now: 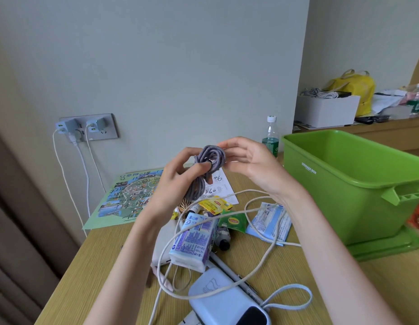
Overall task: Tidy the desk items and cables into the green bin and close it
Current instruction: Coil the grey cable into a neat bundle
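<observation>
While the wooden table (286,273) is taken up at its right by the open green storage bin (344,188), both hands are raised above a tissue pack (192,242). A coiled purple braided cable (210,160) is gripped in the curled left hand (178,181) and pinched at its top loop by the right hand (250,165).

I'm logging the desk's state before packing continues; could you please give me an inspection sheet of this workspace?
Surface: wooden desk, partly covered.
Job's things: green bin open, nothing seen inside; purple cable coiled, outside it.
Clutter: tissue packs, tea bags, power bank, map.
Hands: left hand grips the purple cable; right hand pinches its top loop.
Cables: white cable loops loose over the clutter; two more hang from the wall socket.
Surroundings: water bottle behind the bin; white box and yellow bag on a far shelf.
</observation>
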{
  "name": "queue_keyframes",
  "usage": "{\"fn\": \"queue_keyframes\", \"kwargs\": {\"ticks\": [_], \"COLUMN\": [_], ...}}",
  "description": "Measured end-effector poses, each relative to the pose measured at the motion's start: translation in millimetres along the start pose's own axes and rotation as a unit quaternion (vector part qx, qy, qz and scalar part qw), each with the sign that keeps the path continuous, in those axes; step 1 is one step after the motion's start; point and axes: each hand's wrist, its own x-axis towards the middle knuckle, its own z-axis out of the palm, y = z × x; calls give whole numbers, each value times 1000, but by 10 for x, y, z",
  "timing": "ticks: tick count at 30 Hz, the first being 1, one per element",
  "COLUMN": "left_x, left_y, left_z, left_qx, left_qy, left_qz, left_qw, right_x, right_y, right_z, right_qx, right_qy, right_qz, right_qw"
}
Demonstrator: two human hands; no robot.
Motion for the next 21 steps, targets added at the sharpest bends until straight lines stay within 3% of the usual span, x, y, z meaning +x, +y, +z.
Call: {"fn": "queue_keyframes", "kwargs": {"ticks": [10, 17, 21], "left_x": [24, 175, 545], "left_y": [-256, -257, 71], "left_z": [-41, -25, -125], "left_qx": [12, 13, 98], "left_qy": [-49, -31, -78], "left_qz": [-54, -162, -204], "left_qw": [997, 986, 971], "right_x": [53, 219, 368], "right_y": [464, 485, 175], "right_z": [162, 66, -198], "right_qx": [-31, -229, -299], "right_qy": [24, -19, -50], "right_qz": [36, 80, 94], "right_qw": [999, 970, 948]}}
